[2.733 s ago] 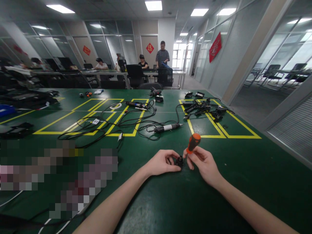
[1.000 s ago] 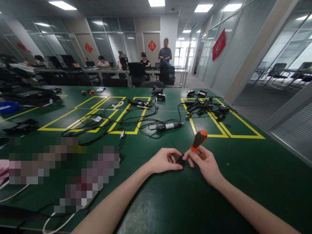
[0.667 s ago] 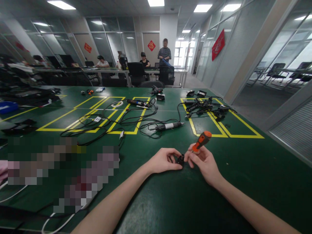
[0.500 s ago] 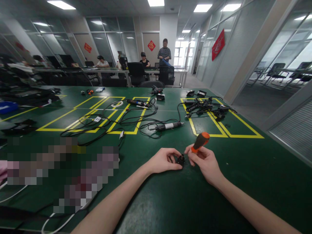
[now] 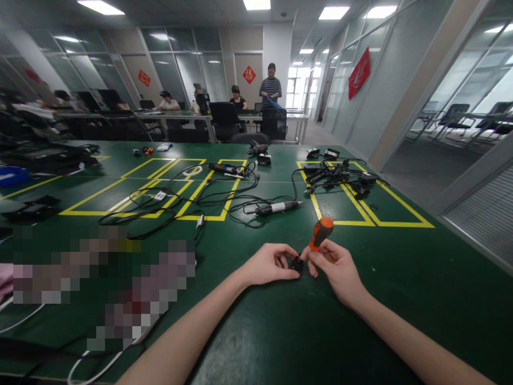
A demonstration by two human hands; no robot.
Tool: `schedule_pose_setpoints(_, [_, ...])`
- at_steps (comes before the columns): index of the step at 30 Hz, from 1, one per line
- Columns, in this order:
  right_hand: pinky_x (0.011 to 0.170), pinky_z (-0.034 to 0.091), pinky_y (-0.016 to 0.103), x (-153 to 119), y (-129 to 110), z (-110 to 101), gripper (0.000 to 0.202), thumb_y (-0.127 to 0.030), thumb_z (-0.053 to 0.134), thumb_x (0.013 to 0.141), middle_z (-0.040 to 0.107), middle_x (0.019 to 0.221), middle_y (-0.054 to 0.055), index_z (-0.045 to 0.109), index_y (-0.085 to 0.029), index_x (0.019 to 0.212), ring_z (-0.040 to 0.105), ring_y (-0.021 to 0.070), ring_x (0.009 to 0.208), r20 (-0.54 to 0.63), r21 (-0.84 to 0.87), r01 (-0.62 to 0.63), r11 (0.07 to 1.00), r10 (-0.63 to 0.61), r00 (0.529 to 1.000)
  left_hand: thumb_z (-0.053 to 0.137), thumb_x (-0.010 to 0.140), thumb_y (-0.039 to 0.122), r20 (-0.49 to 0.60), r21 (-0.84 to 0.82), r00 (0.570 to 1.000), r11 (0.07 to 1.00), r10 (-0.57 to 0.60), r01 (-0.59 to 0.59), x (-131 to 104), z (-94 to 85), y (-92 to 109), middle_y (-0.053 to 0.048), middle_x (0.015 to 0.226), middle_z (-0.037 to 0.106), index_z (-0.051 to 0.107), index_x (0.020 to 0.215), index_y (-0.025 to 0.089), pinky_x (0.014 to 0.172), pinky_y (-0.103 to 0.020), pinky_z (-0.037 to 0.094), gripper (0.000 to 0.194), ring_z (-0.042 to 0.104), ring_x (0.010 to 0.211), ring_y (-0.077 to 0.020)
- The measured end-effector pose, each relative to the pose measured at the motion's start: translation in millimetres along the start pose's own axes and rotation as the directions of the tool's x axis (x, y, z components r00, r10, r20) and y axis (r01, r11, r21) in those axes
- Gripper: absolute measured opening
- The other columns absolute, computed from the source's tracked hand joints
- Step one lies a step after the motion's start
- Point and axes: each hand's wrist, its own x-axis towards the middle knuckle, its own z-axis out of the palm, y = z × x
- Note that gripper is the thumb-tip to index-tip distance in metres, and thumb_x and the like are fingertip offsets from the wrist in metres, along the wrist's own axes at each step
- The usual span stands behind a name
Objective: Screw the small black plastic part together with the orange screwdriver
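Note:
My left hand (image 5: 273,263) rests on the green table, thumb and fingers closed around a small black part (image 5: 296,264). What kind of part it is I cannot make out. In my right hand (image 5: 334,266) is a screwdriver (image 5: 322,231) with an orange and dark grey handle, pinched low on the handle. The handle leans up and slightly to the right. Its shaft and tip are hidden by my fingers. My right forefinger is right beside the top of the black part; whether it touches I cannot tell.
An electric screwdriver (image 5: 276,208) with a black cable lies beyond my hands. Further right is a heap of black parts (image 5: 334,174) over yellow tape marks. A cordless drill (image 5: 257,148) stands at the far edge. Coiled cables (image 5: 188,200) spread to the left. Several people are in the background.
My right hand has brought the screwdriver a little to the left and its fingers closer to the black part. My left hand has stayed put.

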Motion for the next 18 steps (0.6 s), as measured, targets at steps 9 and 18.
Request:
schedule_pose_setpoints(9, [0.051, 0.044, 0.024, 1.3, 4.2, -1.7, 0.018, -0.037, 0.068, 0.09, 0.07, 0.076, 0.001, 0.064, -0.02, 0.095, 0.056, 0.0099, 0.051, 0.042, 0.107, 0.008, 0.994, -0.013, 0.999, 0.081, 0.072, 0.035, -0.01, 0.01, 1.0, 1.0, 0.006, -0.006, 0.2, 0.0, -0.8, -0.002, 0.075, 0.068, 0.068, 0.109, 0.012, 0.061, -0.022, 0.046, 0.046, 0.059, 0.064, -0.0113])
schedule_pose_setpoints(18, [0.05, 0.041, 0.025, 1.9, 1.3, -5.6, 0.023, -0.038, 0.068, 0.09, 0.066, 0.075, 0.002, 0.068, -0.016, 0.084, 0.052, 0.009, 0.05, 0.03, -0.02, -0.01, 1.0, 0.01, 0.999, 0.081, 0.071, 0.034, -0.008, 0.004, 1.0, 1.0, 0.013, -0.013, 0.7, 0.3, -2.3, -0.002, 0.073, 0.066, 0.068, 0.109, 0.011, 0.061, -0.022, 0.047, 0.046, 0.061, 0.065, -0.0122])
